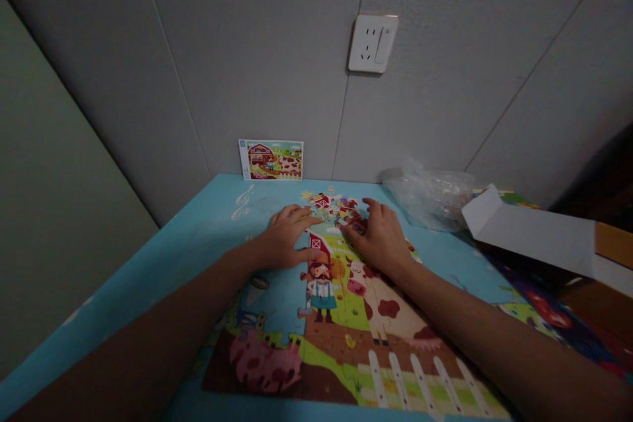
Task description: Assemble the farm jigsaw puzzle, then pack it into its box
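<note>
Pale grey panelled wall behind, white socket plate set high on it, dark seam lines running down. Light blue printed tabletop meets the wall. Landmark: the partly assembled jigsaw, flat on the tabletop, nearest the viewer. It shows a farmer, a spotted cow, a pink pig and a white fence; blue surface shows through a gap left of the farmer, above the pig.

Loose pieces lie in a jumbled heap just beyond the jigsaw's far edge, some overlapping. Left hand, palm down, sits over the jigsaw's far left part; thumb apart from the fingers and pointing at the farmer's hat, fingers reaching toward the heap. Right hand is at the far right part, thumb and index finger apart, with reddish pieces of the heap between them; cannot tell whether it grips any.

Beyond the jigsaw, left of the heap, a small picture card leans upright on the wall, with a barn, farmer and cow. Right of the heap, crumpled clear plastic. Farther right, an open box, white inner flap showing, dim and partly cut off by the frame.
</note>
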`<state>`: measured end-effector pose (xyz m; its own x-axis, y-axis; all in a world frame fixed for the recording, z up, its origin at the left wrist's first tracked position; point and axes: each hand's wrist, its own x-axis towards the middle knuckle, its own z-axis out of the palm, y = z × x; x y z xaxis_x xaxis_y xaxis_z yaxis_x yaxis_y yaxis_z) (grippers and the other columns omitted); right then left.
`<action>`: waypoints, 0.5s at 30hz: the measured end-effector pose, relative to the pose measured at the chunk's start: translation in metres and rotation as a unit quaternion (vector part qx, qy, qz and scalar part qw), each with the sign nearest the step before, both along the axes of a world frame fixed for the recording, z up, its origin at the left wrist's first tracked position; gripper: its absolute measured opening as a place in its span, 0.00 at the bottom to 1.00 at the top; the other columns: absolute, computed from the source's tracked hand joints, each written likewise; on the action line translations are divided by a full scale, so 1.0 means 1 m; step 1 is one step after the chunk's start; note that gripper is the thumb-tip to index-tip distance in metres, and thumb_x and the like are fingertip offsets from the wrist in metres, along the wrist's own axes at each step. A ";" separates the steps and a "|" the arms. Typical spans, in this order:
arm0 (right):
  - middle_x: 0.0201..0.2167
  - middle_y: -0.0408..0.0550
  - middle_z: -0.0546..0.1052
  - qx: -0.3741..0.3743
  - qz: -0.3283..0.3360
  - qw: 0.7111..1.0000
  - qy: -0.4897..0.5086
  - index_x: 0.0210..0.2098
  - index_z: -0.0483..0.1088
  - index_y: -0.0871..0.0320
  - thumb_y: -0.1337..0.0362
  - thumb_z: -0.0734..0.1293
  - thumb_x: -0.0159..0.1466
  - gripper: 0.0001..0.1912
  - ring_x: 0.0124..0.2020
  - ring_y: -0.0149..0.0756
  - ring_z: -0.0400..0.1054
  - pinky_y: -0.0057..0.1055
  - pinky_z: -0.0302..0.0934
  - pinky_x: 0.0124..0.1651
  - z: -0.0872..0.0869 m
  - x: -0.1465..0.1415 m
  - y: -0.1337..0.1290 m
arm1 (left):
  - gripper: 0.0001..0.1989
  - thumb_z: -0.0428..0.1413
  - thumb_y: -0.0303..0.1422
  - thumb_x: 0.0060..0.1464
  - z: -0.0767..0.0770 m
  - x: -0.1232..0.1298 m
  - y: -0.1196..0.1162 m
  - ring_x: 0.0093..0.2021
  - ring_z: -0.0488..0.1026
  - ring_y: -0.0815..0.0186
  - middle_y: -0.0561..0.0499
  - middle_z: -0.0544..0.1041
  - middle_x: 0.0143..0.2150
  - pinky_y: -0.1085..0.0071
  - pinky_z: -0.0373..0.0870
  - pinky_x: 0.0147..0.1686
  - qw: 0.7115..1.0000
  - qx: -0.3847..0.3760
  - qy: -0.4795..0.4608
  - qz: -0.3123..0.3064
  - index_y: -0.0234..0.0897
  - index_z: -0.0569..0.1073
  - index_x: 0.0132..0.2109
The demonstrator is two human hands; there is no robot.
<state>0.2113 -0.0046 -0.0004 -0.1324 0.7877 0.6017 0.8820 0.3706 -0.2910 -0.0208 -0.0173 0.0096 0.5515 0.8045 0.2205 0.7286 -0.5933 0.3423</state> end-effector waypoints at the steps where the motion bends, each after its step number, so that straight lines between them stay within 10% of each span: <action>1: 0.42 0.65 0.72 -0.021 -0.011 1.000 -0.003 0.53 0.63 0.68 0.54 0.67 0.57 0.31 0.44 0.54 0.64 0.49 0.59 0.45 -0.002 0.001 0.002 | 0.31 0.59 0.45 0.50 0.000 0.000 0.000 0.64 0.53 0.47 0.38 0.62 0.63 0.45 0.50 0.60 1.000 0.001 0.003 0.002 0.39 0.66 0.60; 15: 0.34 0.53 0.77 -0.054 0.027 0.995 0.083 0.51 0.65 0.60 0.62 0.70 0.51 0.28 0.42 0.51 0.65 0.47 0.57 0.44 -0.002 0.000 0.002 | 0.25 0.51 0.47 0.57 -0.010 -0.005 0.009 0.60 0.58 0.48 0.45 0.64 0.64 0.46 0.55 0.56 0.995 0.035 0.029 0.091 0.42 0.68 0.58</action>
<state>0.2114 -0.0024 -0.0020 -0.0821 0.8431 0.5315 0.7984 0.3748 -0.4712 -0.0259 -0.0085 -0.0003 0.4112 0.8761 0.2517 0.8440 -0.4702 0.2581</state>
